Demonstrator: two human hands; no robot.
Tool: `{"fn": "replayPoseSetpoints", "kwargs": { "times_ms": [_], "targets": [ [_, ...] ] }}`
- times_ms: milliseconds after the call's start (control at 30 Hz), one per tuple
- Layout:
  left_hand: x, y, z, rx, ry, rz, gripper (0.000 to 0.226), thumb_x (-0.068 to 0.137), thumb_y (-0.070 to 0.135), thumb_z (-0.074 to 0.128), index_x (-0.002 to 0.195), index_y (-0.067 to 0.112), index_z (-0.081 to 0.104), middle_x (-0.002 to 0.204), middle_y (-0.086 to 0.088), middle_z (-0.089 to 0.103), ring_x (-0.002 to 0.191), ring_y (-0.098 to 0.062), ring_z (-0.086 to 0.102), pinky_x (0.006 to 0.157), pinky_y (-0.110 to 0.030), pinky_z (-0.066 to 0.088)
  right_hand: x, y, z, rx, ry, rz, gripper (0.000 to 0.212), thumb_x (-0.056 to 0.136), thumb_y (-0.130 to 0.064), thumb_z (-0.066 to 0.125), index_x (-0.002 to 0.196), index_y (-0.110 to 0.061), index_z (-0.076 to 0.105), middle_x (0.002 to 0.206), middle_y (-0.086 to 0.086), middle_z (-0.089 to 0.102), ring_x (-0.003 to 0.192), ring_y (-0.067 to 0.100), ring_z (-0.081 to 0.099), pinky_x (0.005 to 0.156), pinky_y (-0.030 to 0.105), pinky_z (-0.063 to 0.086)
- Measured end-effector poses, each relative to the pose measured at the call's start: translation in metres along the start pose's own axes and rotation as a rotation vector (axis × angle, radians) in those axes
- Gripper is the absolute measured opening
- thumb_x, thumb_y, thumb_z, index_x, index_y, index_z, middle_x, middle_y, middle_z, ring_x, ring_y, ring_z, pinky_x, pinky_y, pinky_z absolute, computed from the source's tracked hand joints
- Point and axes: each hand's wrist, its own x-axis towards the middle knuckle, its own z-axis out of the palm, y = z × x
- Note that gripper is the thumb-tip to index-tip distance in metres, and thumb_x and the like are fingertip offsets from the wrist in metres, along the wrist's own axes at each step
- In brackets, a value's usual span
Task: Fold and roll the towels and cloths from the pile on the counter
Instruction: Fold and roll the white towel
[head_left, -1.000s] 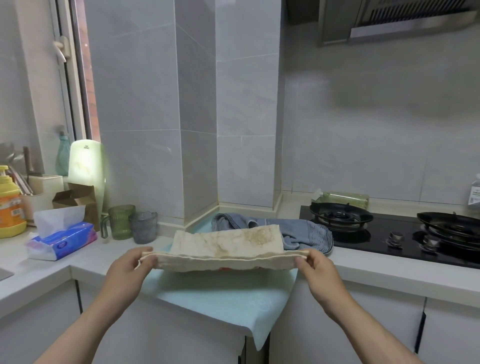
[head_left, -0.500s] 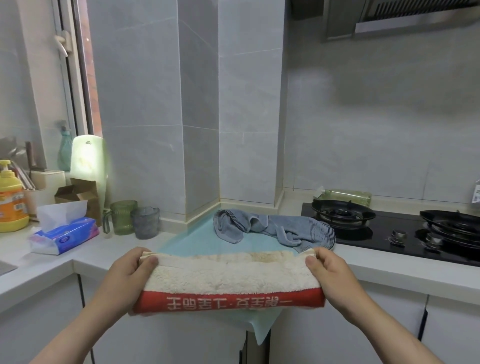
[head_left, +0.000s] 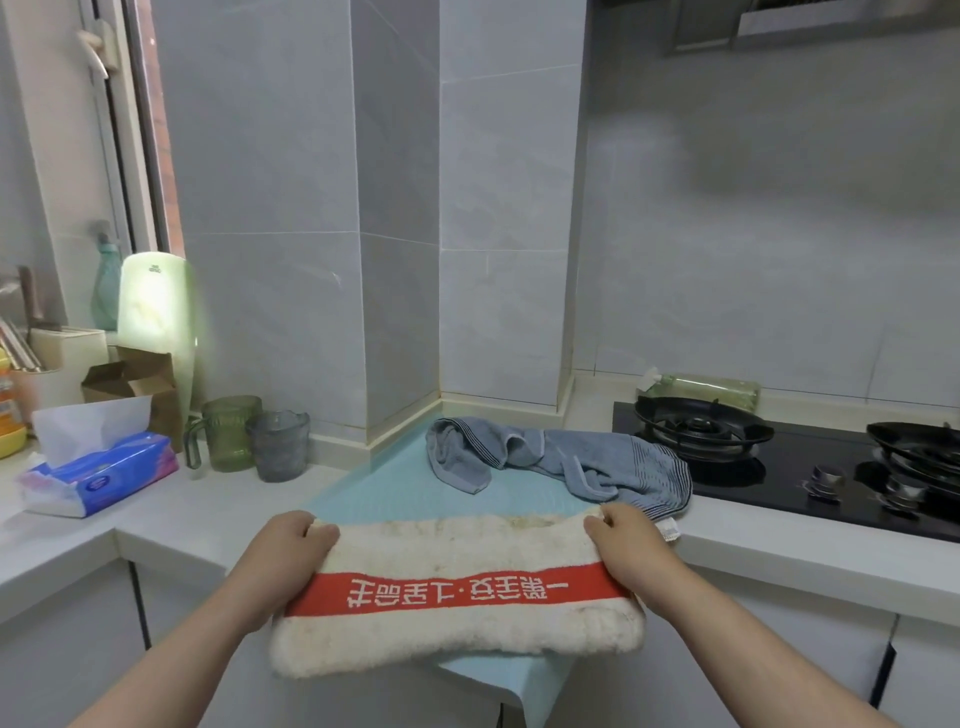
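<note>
A cream towel (head_left: 457, 631) with a red band and white lettering lies folded at the counter's front edge, its near side hanging over. My left hand (head_left: 283, 553) grips its left end and my right hand (head_left: 626, 545) grips its right end, fingers curled over the far fold. Beneath it lies a light blue cloth (head_left: 379, 483), spread flat on the counter with one corner drooping over the edge. A crumpled grey-blue towel (head_left: 566, 460) sits behind, near the corner pillar.
A black gas hob (head_left: 779, 457) with burners takes up the right of the counter. On the left stand a green mug (head_left: 231, 434), a grey cup (head_left: 278, 444), a tissue pack (head_left: 98, 467) and a cardboard box (head_left: 135, 382).
The cream towel went from being held taut above the counter to folded over and lowered; its red band now faces up and the near edge hangs further down.
</note>
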Motion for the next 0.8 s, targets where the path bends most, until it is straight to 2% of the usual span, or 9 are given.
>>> {"fn": "replayPoseSetpoints", "kwargs": {
  "times_ms": [133, 233, 300, 400, 467, 567, 667, 733, 800],
  "targets": [
    [0.02, -0.001, 0.007, 0.177, 0.058, 0.077, 0.033, 0.094, 0.032, 0.053, 0.077, 0.005, 0.06, 0.071, -0.009, 0.064, 0.068, -0.02, 0.061, 0.059, -0.032, 0.04, 0.016, -0.003, 0.004, -0.091, -0.019, 0.006, 0.009, 0.097, -0.019, 0.046, 0.096, -0.018, 0.055, 0.089, -0.002, 0.059, 0.08, 0.015, 0.053, 0.061, 0.029, 0.035],
    [0.035, -0.002, 0.011, 0.254, 0.093, 0.063, 0.031, 0.097, 0.031, 0.048, 0.077, 0.01, 0.058, 0.074, -0.007, 0.063, 0.07, -0.018, 0.059, 0.059, -0.032, 0.04, 0.03, -0.005, 0.007, -0.155, -0.017, 0.022, 0.018, 0.097, -0.017, 0.044, 0.079, -0.015, 0.047, 0.078, 0.001, 0.054, 0.072, 0.018, 0.048, 0.058, 0.031, 0.032],
    [0.046, -0.001, 0.013, 0.291, 0.102, 0.031, 0.029, 0.097, 0.031, 0.045, 0.077, 0.014, 0.056, 0.076, -0.005, 0.061, 0.072, -0.017, 0.057, 0.06, -0.031, 0.038, 0.037, -0.008, 0.011, -0.224, -0.034, 0.032, 0.02, 0.097, -0.017, 0.043, 0.078, -0.013, 0.045, 0.078, 0.003, 0.052, 0.073, 0.02, 0.047, 0.055, 0.03, 0.03],
    [0.058, 0.003, 0.018, 0.373, 0.081, 0.027, 0.026, 0.096, 0.029, 0.044, 0.077, 0.015, 0.055, 0.077, -0.003, 0.058, 0.074, -0.018, 0.056, 0.061, -0.031, 0.037, 0.045, -0.011, 0.015, -0.347, -0.057, 0.071, 0.014, 0.098, -0.014, 0.042, 0.089, -0.007, 0.048, 0.1, 0.014, 0.06, 0.087, 0.027, 0.054, 0.067, 0.03, 0.039],
    [0.061, 0.004, 0.023, 0.438, 0.073, 0.044, 0.026, 0.096, 0.028, 0.043, 0.076, 0.017, 0.055, 0.077, -0.001, 0.057, 0.073, -0.016, 0.056, 0.06, -0.03, 0.038, 0.048, -0.011, 0.017, -0.422, -0.051, 0.094, 0.018, 0.097, -0.01, 0.042, 0.08, -0.008, 0.047, 0.105, 0.017, 0.061, 0.091, 0.028, 0.057, 0.072, 0.03, 0.042],
    [0.062, 0.001, 0.027, 0.469, 0.071, 0.067, 0.025, 0.095, 0.028, 0.044, 0.078, 0.019, 0.06, 0.078, 0.001, 0.061, 0.071, -0.012, 0.057, 0.06, -0.028, 0.041, 0.053, -0.007, 0.018, -0.415, -0.062, 0.118, 0.025, 0.091, -0.005, 0.044, 0.067, -0.012, 0.041, 0.092, 0.014, 0.059, 0.078, 0.026, 0.05, 0.063, 0.029, 0.039],
    [0.068, 0.0, 0.024, 0.447, 0.017, 0.085, 0.019, 0.091, 0.024, 0.048, 0.089, 0.02, 0.066, 0.088, 0.003, 0.067, 0.079, -0.013, 0.061, 0.07, -0.029, 0.049, 0.056, -0.007, 0.014, -0.401, -0.141, 0.12, 0.021, 0.092, 0.0, 0.039, 0.089, 0.002, 0.06, 0.098, 0.015, 0.059, 0.074, 0.027, 0.05, 0.053, 0.026, 0.029],
    [0.072, 0.002, 0.019, 0.443, -0.072, 0.076, 0.019, 0.088, 0.02, 0.049, 0.097, 0.022, 0.066, 0.098, 0.003, 0.068, 0.085, -0.012, 0.061, 0.075, -0.028, 0.049, 0.057, -0.005, 0.01, -0.407, -0.194, 0.089, 0.024, 0.091, 0.0, 0.038, 0.099, -0.002, 0.06, 0.103, 0.011, 0.059, 0.079, 0.027, 0.051, 0.056, 0.025, 0.031],
    [0.075, 0.006, 0.016, 0.482, -0.164, 0.065, 0.022, 0.087, 0.019, 0.049, 0.103, 0.023, 0.064, 0.105, 0.003, 0.066, 0.091, -0.012, 0.06, 0.079, -0.026, 0.048, 0.057, -0.004, 0.007, -0.46, -0.214, 0.011, 0.02, 0.088, -0.005, 0.04, 0.094, -0.012, 0.057, 0.095, 0.002, 0.059, 0.089, 0.021, 0.055, 0.061, 0.022, 0.037]
  ]
}}
